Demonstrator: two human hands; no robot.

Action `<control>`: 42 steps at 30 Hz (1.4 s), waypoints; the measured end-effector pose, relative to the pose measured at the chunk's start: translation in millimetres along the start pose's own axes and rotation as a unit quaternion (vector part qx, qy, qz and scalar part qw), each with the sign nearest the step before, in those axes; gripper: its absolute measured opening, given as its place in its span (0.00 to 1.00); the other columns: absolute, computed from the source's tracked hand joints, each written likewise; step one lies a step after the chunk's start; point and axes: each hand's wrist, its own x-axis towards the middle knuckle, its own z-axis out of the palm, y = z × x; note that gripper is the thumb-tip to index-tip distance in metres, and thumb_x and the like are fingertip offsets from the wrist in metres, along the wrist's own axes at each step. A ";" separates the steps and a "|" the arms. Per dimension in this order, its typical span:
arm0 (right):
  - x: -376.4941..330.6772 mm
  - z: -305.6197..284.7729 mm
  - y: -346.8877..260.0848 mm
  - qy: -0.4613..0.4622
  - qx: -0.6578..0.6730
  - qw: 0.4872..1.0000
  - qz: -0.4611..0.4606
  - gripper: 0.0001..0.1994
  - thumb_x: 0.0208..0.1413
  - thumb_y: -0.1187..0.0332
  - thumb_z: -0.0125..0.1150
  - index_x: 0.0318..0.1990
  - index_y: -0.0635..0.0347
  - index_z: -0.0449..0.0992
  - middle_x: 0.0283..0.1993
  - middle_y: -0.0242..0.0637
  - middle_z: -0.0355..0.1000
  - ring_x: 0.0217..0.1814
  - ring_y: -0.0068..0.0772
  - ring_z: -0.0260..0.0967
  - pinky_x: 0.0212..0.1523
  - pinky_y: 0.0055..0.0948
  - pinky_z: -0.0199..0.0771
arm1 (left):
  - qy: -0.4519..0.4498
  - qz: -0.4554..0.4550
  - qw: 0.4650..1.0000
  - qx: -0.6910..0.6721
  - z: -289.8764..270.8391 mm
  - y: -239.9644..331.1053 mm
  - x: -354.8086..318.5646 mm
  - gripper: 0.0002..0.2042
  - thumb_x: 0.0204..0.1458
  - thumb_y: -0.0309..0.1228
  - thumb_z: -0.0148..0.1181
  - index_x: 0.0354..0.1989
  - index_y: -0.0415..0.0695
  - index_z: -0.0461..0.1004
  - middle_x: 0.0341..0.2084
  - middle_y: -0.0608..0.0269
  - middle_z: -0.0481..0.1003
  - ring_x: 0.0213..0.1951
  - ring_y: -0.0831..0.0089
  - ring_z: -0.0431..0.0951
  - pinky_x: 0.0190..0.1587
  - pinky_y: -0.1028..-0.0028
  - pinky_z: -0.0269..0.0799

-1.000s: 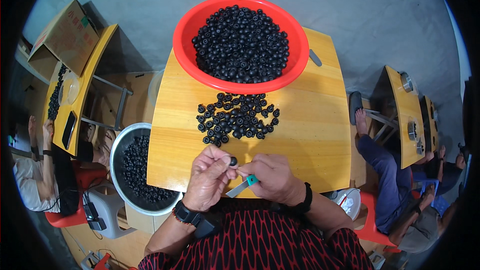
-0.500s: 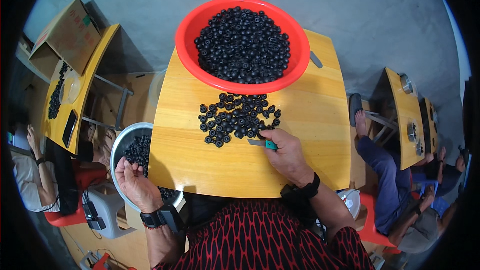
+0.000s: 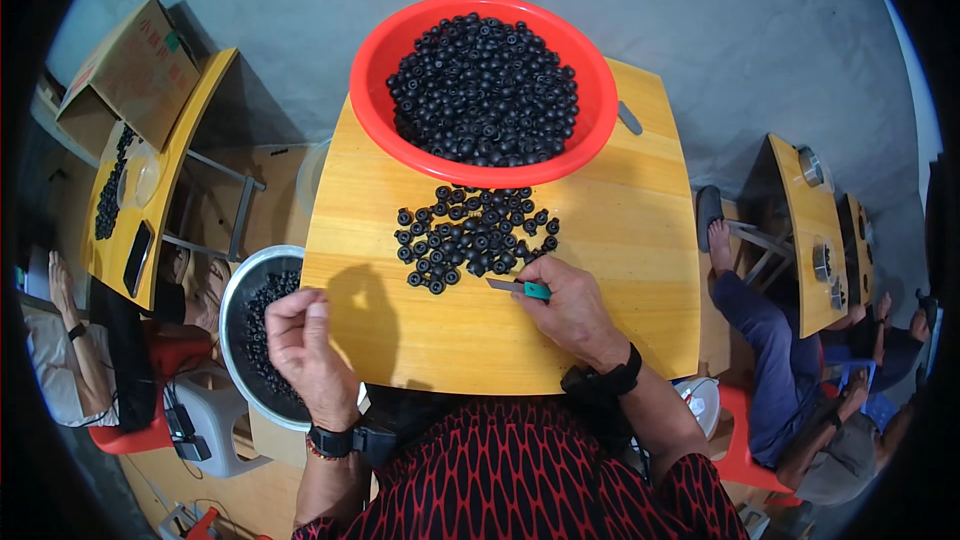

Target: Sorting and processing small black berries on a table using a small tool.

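Observation:
My right hand point(image 3: 568, 308) rests on the yellow table point(image 3: 630, 240) and grips a small knife point(image 3: 522, 287) with a teal handle; its grey blade points left at the near edge of a loose pile of black round pieces point(image 3: 470, 235). Behind the pile stands a red basin point(image 3: 372, 70) heaped with the same black pieces point(image 3: 482, 80). My left hand point(image 3: 300, 340) hovers at the table's left front edge, fingers loosely curled with nothing seen in them. Just left of it, below the table, a metal bowl point(image 3: 232, 305) holds more black pieces point(image 3: 262, 325).
A small grey object point(image 3: 629, 118) lies on the table's far right. Another yellow table point(image 3: 175, 155) with a cardboard box point(image 3: 130, 70) stands at left, with a seated person point(image 3: 70, 360) near it. A person point(image 3: 780, 370) sits at the yellow tables point(image 3: 800, 230) on the right. A white stool point(image 3: 205, 430) stands under the bowl.
My left hand went from the knife down to the metal bowl and has now come back up to the table's edge. My right hand carried the knife forward to the pile.

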 end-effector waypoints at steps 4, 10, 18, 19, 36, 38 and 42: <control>1.7 -2.6 -1.0 0.003 0.001 1.000 0.000 0.07 0.51 0.70 0.66 0.35 0.60 0.74 0.29 0.46 0.74 0.30 0.51 0.74 0.31 0.42 0.73 | -0.146 -0.149 0.977 -0.037 28.0 4.3 -17.3 0.05 0.59 0.24 0.58 0.41 0.39 0.74 0.34 0.62 0.77 0.33 0.76 0.75 0.39 0.76 0.71; -0.7 2.5 5.9 0.037 0.024 0.999 -0.020 0.05 0.51 0.71 0.64 0.33 0.60 0.75 0.27 0.46 0.73 0.29 0.51 0.73 0.30 0.43 0.72 | -0.257 -0.354 0.889 -0.137 59.0 -12.8 -35.6 0.07 0.62 0.26 0.56 0.45 0.37 0.74 0.36 0.58 0.79 0.32 0.77 0.77 0.37 0.78 0.74; -1.0 0.9 7.9 0.027 0.027 0.999 -0.006 0.05 0.53 0.70 0.62 0.34 0.60 0.74 0.27 0.48 0.72 0.29 0.52 0.72 0.30 0.40 0.72 | -0.303 -0.373 0.870 -0.115 82.0 -17.8 -40.8 0.12 0.64 0.26 0.52 0.52 0.35 0.71 0.41 0.54 0.78 0.37 0.71 0.80 0.42 0.74 0.77; -2.0 1.0 8.8 0.022 0.054 0.998 0.018 0.06 0.54 0.70 0.63 0.35 0.61 0.74 0.26 0.44 0.71 0.27 0.45 0.71 0.30 0.37 0.71 | -0.303 -0.373 0.870 -0.114 83.8 -17.7 -40.8 0.12 0.64 0.26 0.52 0.52 0.35 0.71 0.41 0.54 0.78 0.37 0.71 0.80 0.42 0.74 0.77; -14.8 13.4 -19.9 -0.015 0.310 0.950 -0.017 0.07 0.55 0.76 0.67 0.40 0.65 0.75 0.33 0.27 0.74 0.37 0.13 0.71 0.38 0.19 0.74 | -0.275 -0.394 0.830 -0.284 81.7 -14.7 -39.0 0.04 0.64 0.27 0.53 0.43 0.42 0.71 0.36 0.61 0.77 0.37 0.73 0.79 0.43 0.72 0.78; -14.9 14.0 -29.8 0.014 0.436 0.899 0.021 0.08 0.56 0.76 0.66 0.41 0.64 0.76 0.34 0.28 0.75 0.37 0.13 0.71 0.39 0.19 0.75 | -0.276 -0.395 0.831 -0.278 81.1 -13.3 -37.7 0.04 0.63 0.27 0.54 0.43 0.42 0.71 0.34 0.61 0.77 0.36 0.73 0.79 0.41 0.72 0.78; -9.6 10.0 -31.3 0.017 0.411 0.911 0.009 0.10 0.53 0.76 0.68 0.42 0.62 0.77 0.34 0.30 0.75 0.34 0.16 0.70 0.35 0.21 0.72 | -0.294 -0.387 0.830 -0.274 80.6 -12.3 -34.6 0.06 0.62 0.28 0.57 0.43 0.41 0.71 0.31 0.61 0.77 0.32 0.73 0.79 0.38 0.74 0.77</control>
